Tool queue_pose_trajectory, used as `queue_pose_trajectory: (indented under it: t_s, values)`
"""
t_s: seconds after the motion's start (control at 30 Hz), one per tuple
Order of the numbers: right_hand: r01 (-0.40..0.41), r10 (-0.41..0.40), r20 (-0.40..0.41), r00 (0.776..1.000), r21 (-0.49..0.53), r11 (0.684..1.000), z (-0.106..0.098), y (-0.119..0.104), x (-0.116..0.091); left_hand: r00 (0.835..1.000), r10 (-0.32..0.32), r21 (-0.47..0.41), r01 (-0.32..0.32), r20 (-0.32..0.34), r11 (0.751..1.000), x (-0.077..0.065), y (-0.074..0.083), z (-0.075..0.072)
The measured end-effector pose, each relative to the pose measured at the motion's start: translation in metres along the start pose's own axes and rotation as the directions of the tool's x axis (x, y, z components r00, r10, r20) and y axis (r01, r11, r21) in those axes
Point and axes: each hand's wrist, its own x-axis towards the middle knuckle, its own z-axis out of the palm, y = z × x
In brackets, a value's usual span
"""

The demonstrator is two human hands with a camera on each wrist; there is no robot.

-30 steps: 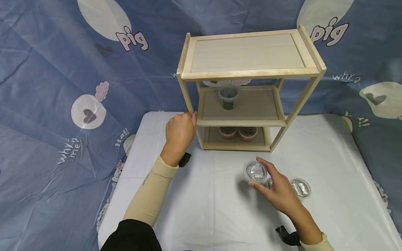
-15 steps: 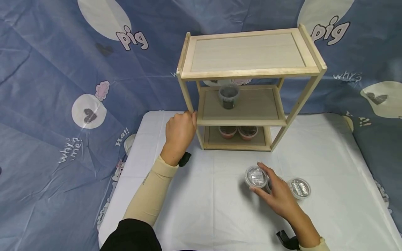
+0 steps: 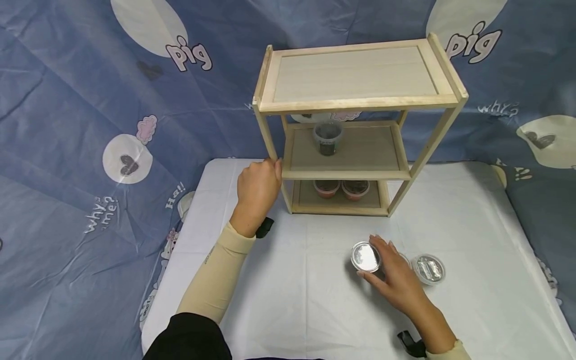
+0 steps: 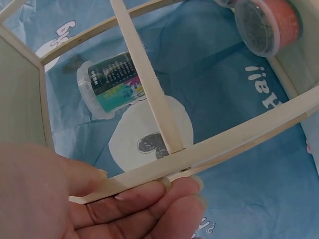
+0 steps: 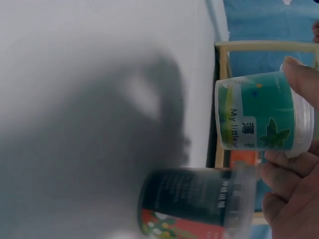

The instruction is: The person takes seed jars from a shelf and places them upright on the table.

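My left hand [image 3: 258, 187] grips the front left post of a small wooden shelf rack [image 3: 355, 105]; in the left wrist view thumb and fingers close round the pale post [image 4: 219, 139]. My right hand [image 3: 398, 280] pinches a clear plastic cup [image 5: 256, 112] with a green label by its lidded rim. From the head view only its shiny lid [image 3: 366, 256] shows. Beside it in the right wrist view is a cup [image 5: 189, 199] with a dark and red label, mostly hidden behind the hand in the head view. Another lidded cup [image 3: 429, 269] stands just right of the hand.
One cup [image 3: 328, 137] with a dark and teal label sits on the middle shelf. Two reddish cups [image 3: 326, 188] stand side by side on the bottom shelf. White cloth [image 3: 270, 300] covers the table, and a blue printed curtain [image 3: 67, 125] hangs behind and left.
My right hand has drawn slightly toward me with the cup, and the lid now catches more light. The left hand keeps its hold on the post.
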Motion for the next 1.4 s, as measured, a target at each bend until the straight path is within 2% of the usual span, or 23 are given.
queue_pose_trajectory:
  t_s: [0.37, 0.73, 1.1, 1.4]
  values:
    - [0.122, -0.122, 0.002, 0.992, -0.078, 0.989, 0.014, 0.012, -0.002, 1.0, -0.005, 0.003, 0.005, 0.004, 1.0, 0.0, 0.001, -0.001]
    - [0.104, -0.097, 0.047, 0.994, -0.178, 0.979, 0.018, 0.011, -0.002, 1.0, -0.011, 0.0, 0.011, 0.002, 1.0, 0.0, 0.001, -0.002]
    - [0.118, -0.108, 0.054, 0.993, -0.218, 0.969, 0.017, 0.011, -0.003, 1.0, -0.007, 0.002, 0.007, -0.002, 1.0, 0.001, 0.001, 0.0]
    - [0.081, -0.065, 0.079, 0.995, -0.218, 0.973, 0.01, 0.012, -0.005, 1.0, -0.016, 0.006, 0.016, 0.015, 1.0, 0.0, 0.001, 0.0]
